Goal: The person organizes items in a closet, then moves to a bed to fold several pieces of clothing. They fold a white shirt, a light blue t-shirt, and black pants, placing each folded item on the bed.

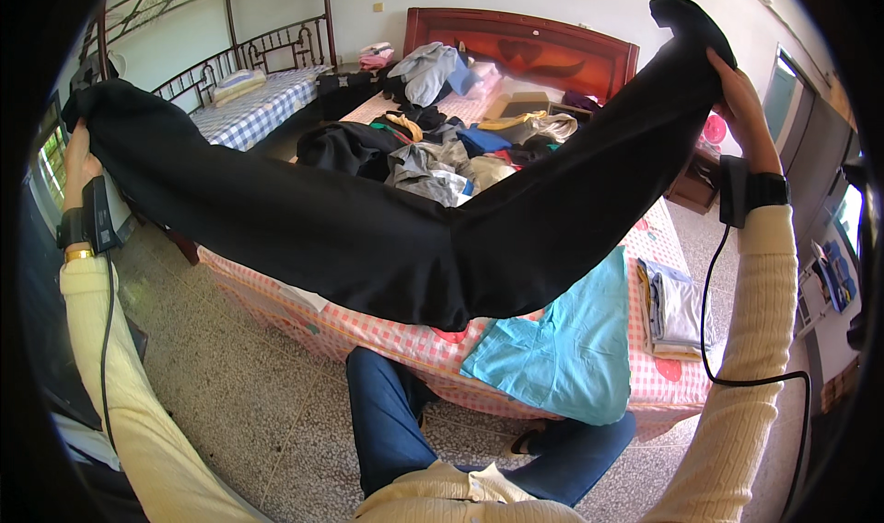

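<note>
Black trousers (345, 226) hang stretched wide in the air above the near side of a bed, sagging in a V between my hands. My left hand (81, 160) grips one leg end at the far left. At the upper right my right hand (739, 102) holds the other leg end, whose tip flops over above the fingers. Below the cloth, a turquoise garment (566, 350) lies spread on the bed's front edge, partly hidden by the trousers. To its right sits a stack of folded clothes (673, 309).
A checked pink bedspread (276, 309) covers the bed. Heaped loose clothes (428, 157) and an open cardboard box (518, 105) lie toward the wooden headboard (518, 46). Another bed with a blue checked cover (266, 105) stands at the left. Cables (753, 383) run along both sleeves.
</note>
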Available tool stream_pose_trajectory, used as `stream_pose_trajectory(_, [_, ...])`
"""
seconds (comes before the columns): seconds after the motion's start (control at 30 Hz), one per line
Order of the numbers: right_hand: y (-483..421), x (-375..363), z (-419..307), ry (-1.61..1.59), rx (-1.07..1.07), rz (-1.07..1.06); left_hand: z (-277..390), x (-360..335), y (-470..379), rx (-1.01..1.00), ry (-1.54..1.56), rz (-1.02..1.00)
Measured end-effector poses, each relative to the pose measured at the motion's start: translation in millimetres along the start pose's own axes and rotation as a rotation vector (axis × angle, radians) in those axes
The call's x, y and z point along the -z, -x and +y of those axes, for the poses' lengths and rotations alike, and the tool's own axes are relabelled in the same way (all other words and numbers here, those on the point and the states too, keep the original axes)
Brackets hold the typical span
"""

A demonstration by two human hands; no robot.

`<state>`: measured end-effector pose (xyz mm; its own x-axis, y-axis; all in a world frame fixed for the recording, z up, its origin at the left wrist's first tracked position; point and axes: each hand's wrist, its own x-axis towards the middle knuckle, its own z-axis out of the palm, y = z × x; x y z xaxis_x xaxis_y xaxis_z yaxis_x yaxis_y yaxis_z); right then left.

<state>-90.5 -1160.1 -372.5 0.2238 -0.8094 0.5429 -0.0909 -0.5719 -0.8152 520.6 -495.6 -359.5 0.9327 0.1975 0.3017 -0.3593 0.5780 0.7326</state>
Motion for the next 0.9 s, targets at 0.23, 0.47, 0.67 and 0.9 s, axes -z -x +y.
stream_pose_trajectory(0.23, [1,2,-11,-0.223,0.068,-0.078,14,16,-56,-0.025,0.079,-0.21])
stream_pose_trajectory(0.47, [22,-90,8,-0.299,-0.061,-0.278,-58,-31,-44,0.071,0.027,-0.262])
stream_pose_trajectory(0.67, [7,-137,-18,-0.396,0.235,-0.072,-79,-112,-6,0.012,0.158,-0.231])
stream_pose_trajectory(0.9, [19,-20,6,-0.461,0.607,0.045,-13,-72,57,-0.21,0.387,-0.223])
